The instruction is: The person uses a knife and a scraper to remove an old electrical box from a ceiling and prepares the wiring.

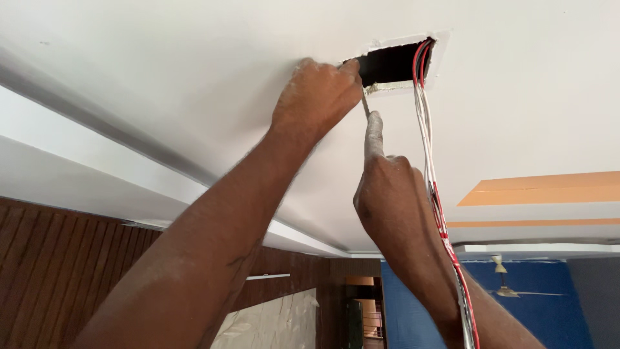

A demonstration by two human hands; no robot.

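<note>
Fingers of the left hand grip the ceiling opening edge; right hand fingers pinch a thin tool.

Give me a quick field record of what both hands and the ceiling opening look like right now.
left hand: raised to the white ceiling, fingers at the left edge of the rectangular opening
right hand: grip closed on a thin tool, index finger extended along it, tip at the opening's lower edge
wires: red and white bundle hanging from the opening's right side, running down past the right wrist
background: wood-panelled wall, blue wall, ceiling fan
</note>
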